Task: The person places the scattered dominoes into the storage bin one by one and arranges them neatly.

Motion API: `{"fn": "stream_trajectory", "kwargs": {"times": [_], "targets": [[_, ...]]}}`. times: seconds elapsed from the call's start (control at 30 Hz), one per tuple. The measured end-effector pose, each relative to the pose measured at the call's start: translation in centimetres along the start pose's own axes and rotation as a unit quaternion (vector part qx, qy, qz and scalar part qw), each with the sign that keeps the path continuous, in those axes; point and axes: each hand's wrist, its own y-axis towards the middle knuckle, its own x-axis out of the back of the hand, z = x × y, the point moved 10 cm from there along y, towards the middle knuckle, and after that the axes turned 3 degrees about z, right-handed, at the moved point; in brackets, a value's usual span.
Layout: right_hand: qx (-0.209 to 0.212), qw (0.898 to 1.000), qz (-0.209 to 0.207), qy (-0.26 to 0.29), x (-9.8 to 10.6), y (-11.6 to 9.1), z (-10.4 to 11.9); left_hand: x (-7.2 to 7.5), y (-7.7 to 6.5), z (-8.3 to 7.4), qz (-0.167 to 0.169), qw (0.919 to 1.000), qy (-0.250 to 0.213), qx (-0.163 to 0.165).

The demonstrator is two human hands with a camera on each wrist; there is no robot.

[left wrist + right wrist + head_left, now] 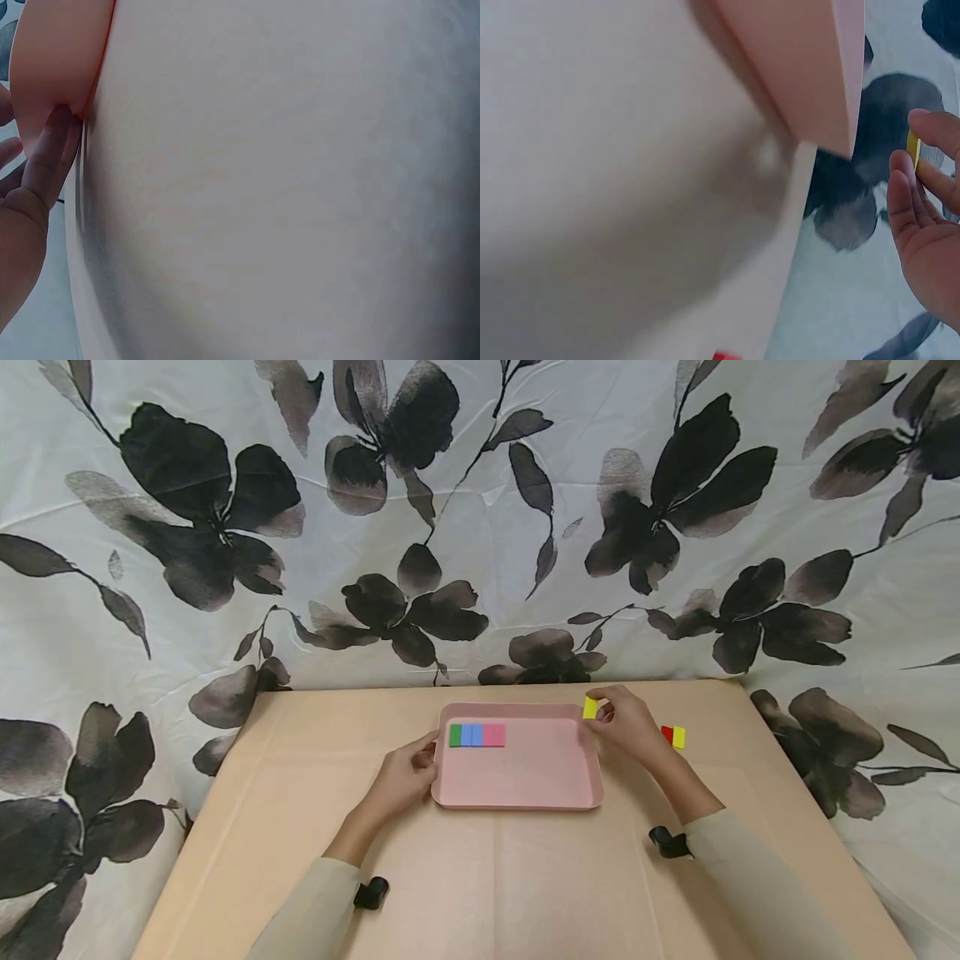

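Note:
A shallow pink tray [517,777] lies on the table in the head view. Inside it, near the upper left, a green tile [455,735], blue tiles [472,735] and pink tiles [493,735] sit side by side in a row. My left hand [405,774] holds the tray's left rim; the left wrist view has a finger [51,154] against its outer wall. Between thumb and fingers, my right hand [626,722] pinches a yellow tile [590,707] above the tray's upper right corner. The right wrist view shows this tile [913,150] edge-on.
Right of the tray, partly behind the right forearm, a red tile [667,734] and another yellow tile [678,737] lie on the tan table [465,877]. Beyond the table's far edge is a white cloth [525,560] with dark flowers. Each wrist wears a small black camera.

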Motion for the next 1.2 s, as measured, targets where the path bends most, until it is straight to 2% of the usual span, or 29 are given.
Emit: {"fn": "stream_trajectory", "kwargs": {"times": [0.13,0.37,0.57,0.73,0.93,1.03,1.2], "targets": [[0.013,1.0,0.02,0.007,-1.4,0.7,1.8,-0.1,0.1,0.0,0.001,1.0,0.001,-0.004],[0.077,0.996,0.046,-0.01,-4.4,2.7,4.5,-0.1,0.4,0.0,-0.012,0.9999,0.009,-0.002],[0.095,0.993,0.07,-0.026,-6.5,4.3,5.8,-0.1,0.8,-0.1,-0.021,0.9997,0.01,-0.002],[0.097,0.989,0.083,-0.071,-8.1,5.1,6.2,-0.4,1.2,0.1,-0.024,0.9997,0.009,0.0],[0.066,0.989,0.132,-0.018,-10.2,5.2,5.6,-0.4,1.2,0.3,-0.025,0.9997,0.008,0.002],[0.06,0.988,0.141,-0.025,-10.8,5.2,5.4,-0.4,1.2,0.3,-0.025,0.9996,0.009,0.004],[0.078,0.986,0.143,-0.037,-11.4,5.2,5.8,-0.3,0.9,0.2,-0.024,0.9997,0.008,0.005]]}}
